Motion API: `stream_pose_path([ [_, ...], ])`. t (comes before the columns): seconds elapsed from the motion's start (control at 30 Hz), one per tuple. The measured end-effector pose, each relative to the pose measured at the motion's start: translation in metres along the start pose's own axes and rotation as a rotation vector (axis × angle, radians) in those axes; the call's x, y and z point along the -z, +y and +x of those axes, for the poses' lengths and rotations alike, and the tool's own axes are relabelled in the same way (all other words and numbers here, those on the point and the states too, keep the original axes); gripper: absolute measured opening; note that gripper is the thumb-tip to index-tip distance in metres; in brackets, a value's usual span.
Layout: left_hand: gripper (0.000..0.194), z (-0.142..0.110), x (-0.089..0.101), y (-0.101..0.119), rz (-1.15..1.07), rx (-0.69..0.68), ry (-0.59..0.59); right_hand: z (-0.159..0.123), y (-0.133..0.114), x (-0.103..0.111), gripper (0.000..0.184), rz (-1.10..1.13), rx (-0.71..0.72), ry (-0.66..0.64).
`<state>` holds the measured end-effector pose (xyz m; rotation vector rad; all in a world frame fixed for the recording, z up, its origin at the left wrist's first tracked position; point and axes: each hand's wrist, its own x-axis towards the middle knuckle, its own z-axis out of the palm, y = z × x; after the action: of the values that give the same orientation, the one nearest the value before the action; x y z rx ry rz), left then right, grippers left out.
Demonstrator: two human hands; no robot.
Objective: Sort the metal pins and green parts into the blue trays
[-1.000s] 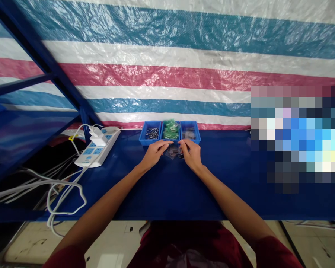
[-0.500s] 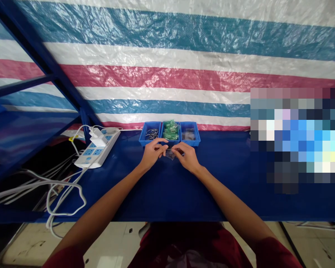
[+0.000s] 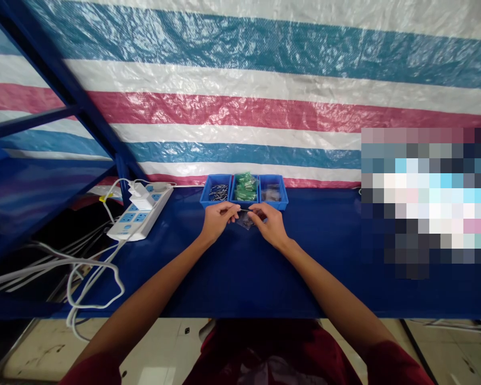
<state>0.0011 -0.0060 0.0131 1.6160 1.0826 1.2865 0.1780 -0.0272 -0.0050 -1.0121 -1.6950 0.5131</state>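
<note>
A small clear plastic bag (image 3: 245, 221) hangs between my two hands, just in front of the blue bins. Its top edge stretches as a thin bright line from one set of fingertips to the other. My left hand (image 3: 219, 220) pinches the left end of that edge between thumb and index finger. At the right end, the fingers of my right hand (image 3: 270, 220) are closed on it as well. Something dark shows in the bag, too small to make out.
Behind my hands stand a blue bin of small metal pieces (image 3: 218, 192), a bin of green packets (image 3: 246, 188) and a bin of clear bags (image 3: 271, 193). A white power strip (image 3: 144, 214) with cables lies left. A blurred patch covers the right.
My left index finger, raised and stretched out before, has come down to the thumb on the bag's edge. The bag's top edge has risen slightly. My right hand has hardly moved.
</note>
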Motion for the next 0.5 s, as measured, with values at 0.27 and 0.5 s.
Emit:
stream_pose_path([
  [0.27,0.032,-0.0003,-0.0007,0.001,-0.047,-0.004,-0.031,0.0003,-0.0002,0.001,0.03,-0.039,0.006,-0.009],
  [0.5,0.026,0.0022,-0.0021,-0.0007,-0.131,-0.018,-0.035,0.0005,0.0,0.0019,0.03,-0.029,-0.02,-0.004],
])
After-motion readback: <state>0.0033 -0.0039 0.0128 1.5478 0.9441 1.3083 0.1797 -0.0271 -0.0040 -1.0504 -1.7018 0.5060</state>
